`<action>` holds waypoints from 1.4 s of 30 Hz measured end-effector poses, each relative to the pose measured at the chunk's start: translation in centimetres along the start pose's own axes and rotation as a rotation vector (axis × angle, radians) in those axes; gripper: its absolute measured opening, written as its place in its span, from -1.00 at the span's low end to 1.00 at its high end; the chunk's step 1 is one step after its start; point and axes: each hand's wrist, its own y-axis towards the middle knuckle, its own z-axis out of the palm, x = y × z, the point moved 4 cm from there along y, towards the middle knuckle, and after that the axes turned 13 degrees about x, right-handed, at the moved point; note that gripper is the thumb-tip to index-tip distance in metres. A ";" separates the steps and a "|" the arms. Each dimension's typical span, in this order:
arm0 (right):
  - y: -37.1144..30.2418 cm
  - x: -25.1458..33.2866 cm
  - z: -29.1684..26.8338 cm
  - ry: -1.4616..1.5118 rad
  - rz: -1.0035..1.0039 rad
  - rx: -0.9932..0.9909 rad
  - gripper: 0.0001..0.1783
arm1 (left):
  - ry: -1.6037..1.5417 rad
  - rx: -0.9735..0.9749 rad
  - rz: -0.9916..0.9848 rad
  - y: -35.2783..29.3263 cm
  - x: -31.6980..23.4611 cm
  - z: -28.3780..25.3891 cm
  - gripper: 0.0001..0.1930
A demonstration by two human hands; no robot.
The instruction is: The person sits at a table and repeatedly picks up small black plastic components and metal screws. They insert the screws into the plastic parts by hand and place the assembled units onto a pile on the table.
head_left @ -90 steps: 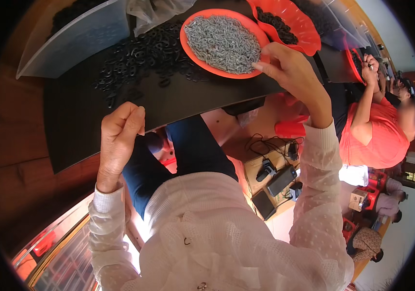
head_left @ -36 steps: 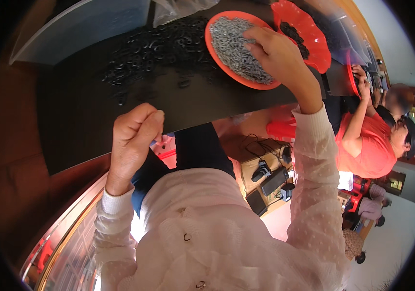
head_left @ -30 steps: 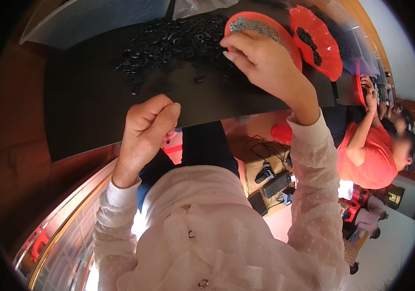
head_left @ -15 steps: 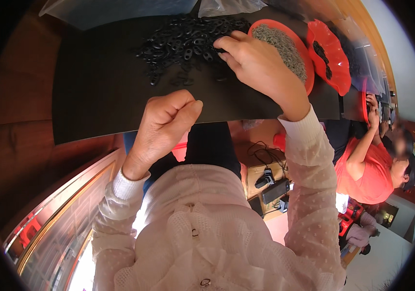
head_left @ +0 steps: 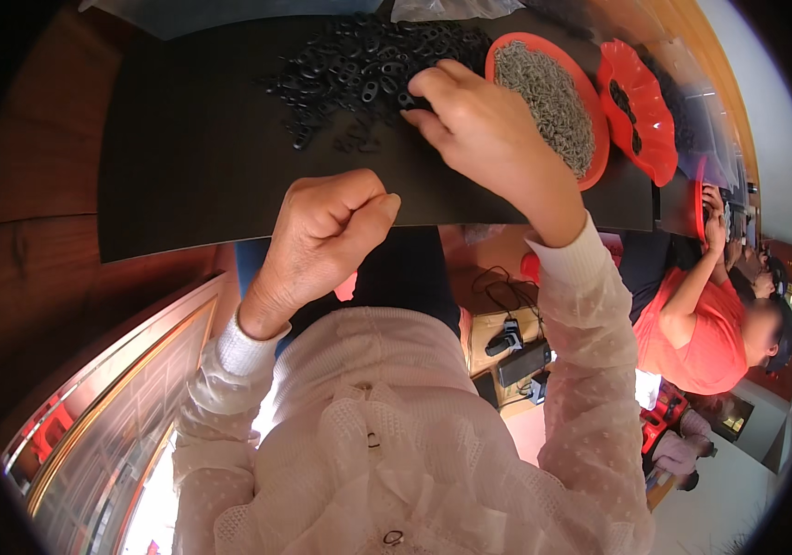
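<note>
My left hand (head_left: pixel 326 231) is closed in a fist in front of the table's near edge, thumb pressed against the curled fingers; whatever it holds, if anything, is hidden. My right hand (head_left: pixel 484 129) reaches to the right side of a heap of small black oval pieces with holes (head_left: pixel 368 65). Its fingers are bent toward the thumb, and one black oval piece (head_left: pixel 405 99) shows between the tips. A few thin black bits (head_left: pixel 356 139) lie loose at the heap's near side. Beyond my right wrist is a red bowl (head_left: pixel 602 153) full of small grey, screw-like pieces.
A wavy-edged red dish (head_left: pixel 659 153) with some dark pieces stands right of the bowl. Clear plastic bags (head_left: pixel 456 9) lie along the far side of the dark table (head_left: pixel 183 176). At right, a person in a red shirt (head_left: pixel 692 342) works at the same row. Cables and chargers (head_left: pixel 507 342) sit below.
My right hand has shifted slightly left and down along the heap. The left fist has moved a little to the right. The whole view has tilted slightly.
</note>
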 end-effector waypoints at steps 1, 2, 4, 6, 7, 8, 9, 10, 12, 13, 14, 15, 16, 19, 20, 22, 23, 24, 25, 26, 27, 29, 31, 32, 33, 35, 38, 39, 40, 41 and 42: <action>0.2 0.2 0.3 -0.001 0.014 0.020 -0.85 | 0.016 -0.004 0.010 0.0 0.0 0.0 -0.74; 0.2 0.4 0.6 -0.003 0.027 0.039 -0.84 | 0.016 -0.003 0.012 0.0 0.0 0.0 -0.74; 0.3 0.6 0.7 -0.009 0.034 0.062 -0.82 | 0.015 -0.003 0.019 0.0 0.0 0.0 -0.74; 0.2 0.4 0.7 -0.018 0.023 0.067 -0.81 | -0.010 0.004 -0.025 -0.1 -0.1 -0.1 -0.74; 0.0 0.3 0.5 -0.008 0.024 0.042 -0.81 | -0.023 0.007 -0.047 -0.2 -0.1 -0.1 -0.73; -0.3 0.2 0.2 0.001 0.026 0.016 -0.81 | -0.012 0.003 -0.029 -0.1 -0.1 -0.1 -0.73; -0.6 0.2 0.0 0.011 0.026 -0.008 -0.81 | -0.001 -0.003 -0.011 -0.1 0.0 0.0 -0.73; -1.0 0.2 -0.3 0.030 0.024 -0.007 -0.81 | 0.010 -0.008 0.006 -0.1 0.1 0.0 -0.72; -1.8 0.2 -1.1 0.066 0.022 -0.004 -0.81 | 0.038 0.032 0.004 -0.2 0.2 -0.1 -0.75; -2.3 0.2 -1.2 0.062 0.013 0.005 -0.82 | 0.052 0.052 0.003 -0.3 0.2 -0.1 -0.76; -2.7 0.2 -1.3 0.058 0.004 0.014 -0.83 | 0.043 0.025 0.001 -0.3 0.1 -0.1 -0.75; -3.0 0.2 -1.3 0.052 -0.002 0.022 -0.84 | 0.033 0.001 0.000 -0.2 -0.1 0.0 -0.73; -3.3 0.3 -1.3 0.051 -0.002 0.029 -0.85 | 0.024 -0.024 -0.001 -0.1 -0.2 0.1 -0.71; -3.9 0.4 -1.1 0.048 0.009 0.046 -0.83 | 0.049 -0.029 0.024 0.0 -0.2 0.1 -0.71; -3.9 0.4 -0.8 0.047 0.021 0.052 -0.82 | 0.048 -0.030 0.020 0.0 -0.2 0.1 -0.71; -3.9 0.6 -0.2 0.033 0.041 0.078 -0.80 | 0.044 -0.031 0.017 -0.1 -0.1 0.1 -0.71; -3.8 0.8 0.2 0.022 0.048 0.098 -0.80 | 0.034 -0.030 0.008 -0.2 0.0 0.1 -0.72; -3.7 1.0 0.4 0.011 0.054 0.117 -0.80 | 0.025 -0.029 0.001 -0.3 0.0 0.0 -0.72; -3.6 1.1 0.5 0.005 0.038 0.101 -0.82 | 0.015 -0.028 -0.007 -0.3 0.0 0.1 -0.72; -3.5 1.2 0.5 -0.001 0.022 0.084 -0.83 | 0.003 -0.021 -0.028 -0.3 0.0 0.1 -0.73; -3.5 1.2 0.5 -0.006 0.004 0.069 -0.83 | -0.009 -0.015 -0.052 -0.3 -0.2 0.1 -0.73; -3.5 1.2 0.3 0.011 0.023 0.075 -0.82 | -0.004 -0.013 -0.046 -0.4 -0.1 0.1 -0.73; -3.6 1.2 0.1 0.020 0.032 0.074 -0.80 | 0.030 -0.017 0.016 -0.4 0.2 0.0 -0.73; -3.6 1.3 0.3 0.022 0.031 0.070 -0.80 | 0.015 -0.015 -0.003 -0.4 0.1 0.0 -0.74; -3.6 1.3 0.5 0.023 0.033 0.064 -0.80 | -0.001 -0.008 -0.019 -0.4 -0.1 0.1 -0.74; -3.4 1.6 0.8 0.005 0.035 0.056 -0.82 | 0.000 -0.008 -0.015 -0.3 -0.1 0.1 -0.75; -3.2 2.1 0.9 -0.049 0.009 0.054 -0.88 | 0.058 -0.021 0.039 -0.2 0.1 0.0 -0.75; -3.1 2.2 0.8 -0.077 0.000 0.053 -0.91 | 0.085 -0.021 0.049 -0.1 -0.1 0.1 -0.75; -3.1 2.3 0.7 -0.075 -0.025 0.032 -0.88 | 0.111 -0.020 0.059 0.0 -0.3 0.1 -0.76; -3.2 2.3 0.6 -0.057 -0.043 0.026 -0.88 | 0.114 -0.019 0.061 0.0 -0.4 0.2 -0.76; -3.3 2.3 0.6 -0.045 -0.048 0.019 -0.87 | 0.118 -0.021 0.065 0.0 -0.4 0.2 -0.75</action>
